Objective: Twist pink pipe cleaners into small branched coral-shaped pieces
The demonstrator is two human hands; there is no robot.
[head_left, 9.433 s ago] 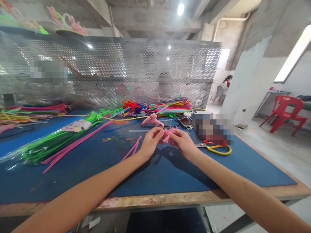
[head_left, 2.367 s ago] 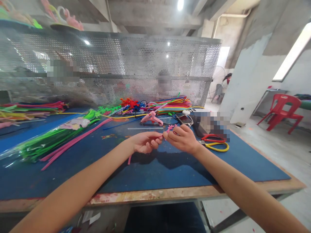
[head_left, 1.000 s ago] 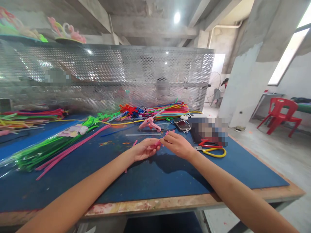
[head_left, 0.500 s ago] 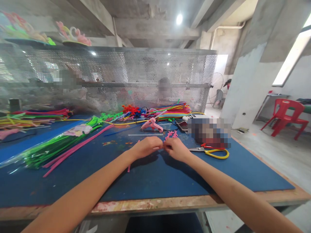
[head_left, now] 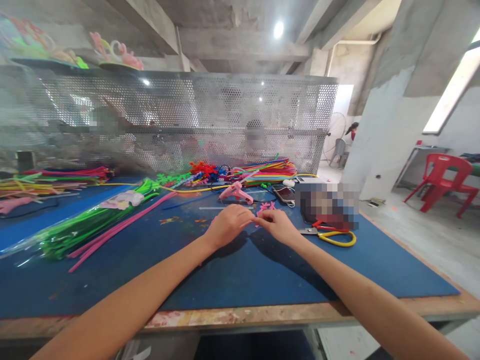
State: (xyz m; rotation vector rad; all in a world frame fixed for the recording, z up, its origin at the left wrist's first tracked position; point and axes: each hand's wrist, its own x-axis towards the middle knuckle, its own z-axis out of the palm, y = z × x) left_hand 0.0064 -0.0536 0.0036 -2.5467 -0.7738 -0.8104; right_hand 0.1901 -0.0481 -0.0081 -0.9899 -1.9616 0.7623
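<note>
The left hand (head_left: 227, 226) and right hand (head_left: 278, 225) meet fingertip to fingertip, pinching a small pink pipe-cleaner piece (head_left: 264, 208) between them — near the middle of the blue mat (head_left: 243, 270). Just beyond lies a pink glue gun (head_left: 235, 193); yellow-handled scissors (head_left: 330, 234) sit toward the right edge. Green pipe cleaners (head_left: 82, 227) stretch toward the left edge. A perforated metal screen (head_left: 180, 120) backs the far edge — bare concrete walls and a red chair (head_left: 442, 180) stand off the right.
</note>
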